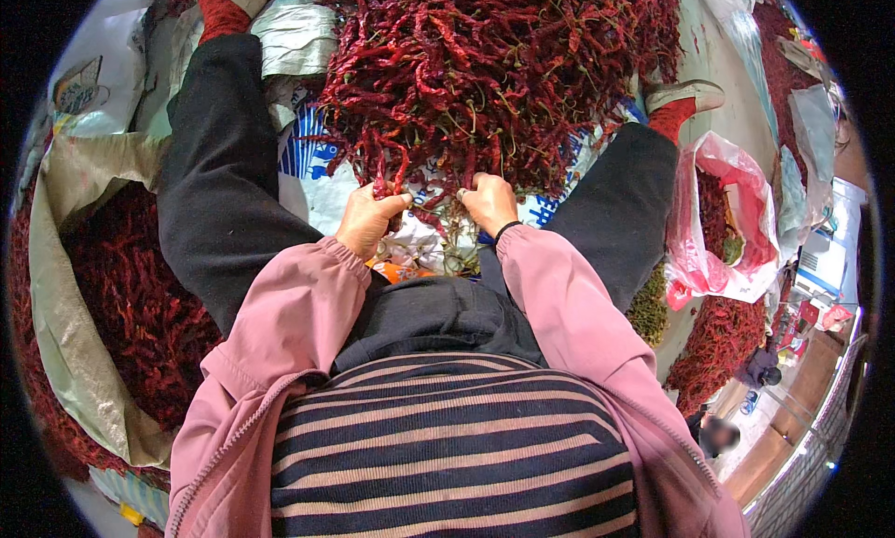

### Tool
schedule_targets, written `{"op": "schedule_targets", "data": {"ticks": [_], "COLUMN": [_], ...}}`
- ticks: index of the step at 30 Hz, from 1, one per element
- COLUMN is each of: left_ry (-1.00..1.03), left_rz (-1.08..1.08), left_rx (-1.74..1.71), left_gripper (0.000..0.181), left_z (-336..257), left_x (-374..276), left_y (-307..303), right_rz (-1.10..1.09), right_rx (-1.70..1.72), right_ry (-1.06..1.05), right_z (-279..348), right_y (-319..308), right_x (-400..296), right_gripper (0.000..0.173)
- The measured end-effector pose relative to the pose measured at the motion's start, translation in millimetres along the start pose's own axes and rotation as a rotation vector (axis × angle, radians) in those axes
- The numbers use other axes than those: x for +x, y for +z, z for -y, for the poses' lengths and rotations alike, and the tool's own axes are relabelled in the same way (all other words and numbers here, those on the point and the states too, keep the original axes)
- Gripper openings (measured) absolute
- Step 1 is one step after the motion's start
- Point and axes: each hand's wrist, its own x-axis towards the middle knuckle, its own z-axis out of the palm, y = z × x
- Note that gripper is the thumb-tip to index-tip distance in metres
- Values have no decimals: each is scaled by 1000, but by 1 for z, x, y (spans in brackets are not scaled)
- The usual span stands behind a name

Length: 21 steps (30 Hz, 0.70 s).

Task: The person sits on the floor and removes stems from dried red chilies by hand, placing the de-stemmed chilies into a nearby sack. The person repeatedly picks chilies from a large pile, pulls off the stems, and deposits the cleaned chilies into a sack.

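A heap of dried red chili peppers (489,69) with pale stems lies between my outstretched legs, on white plastic sacking (321,195) with blue print. At the heap's near edge my left hand (370,220) grips a few dried chilies (390,167), which stick up past the thumb and fingers. My right hand (491,204) is curled at the same edge, its fingertips against the chilies. Whether it holds one is hidden. Between and below the hands, loose stems and bits (419,241) are scattered on the sacking.
On the left, a large open woven sack (63,279) holds more dark red chilies. A pink-and-white plastic bag (759,251) stands open beyond my right leg, near another chili heap (724,349). Greenish stems (647,304) lie by that leg. People appear at far lower right.
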Motion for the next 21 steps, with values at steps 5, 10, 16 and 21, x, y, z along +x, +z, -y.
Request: {"op": "schedule_targets", "data": {"ticks": [5, 10, 16, 21], "left_ry": [-48, -114, -120, -79], "left_rz": [-10, 44, 100, -20], "left_rx": [116, 64, -110, -179], "left_gripper": [8, 12, 12, 12], "left_z": [2, 5, 0, 4], "left_x": [6, 8, 0, 6], "left_y": [3, 2, 11, 1], "right_rz": [307, 540, 591, 549], "right_rx": [783, 1064, 1079, 893], "right_ry": [123, 190, 144, 77], "right_z": [-3, 22, 38, 36], "right_y": [4, 0, -4, -1], "right_x": [-19, -35, -44, -49], "right_gripper": [14, 10, 8, 11]}}
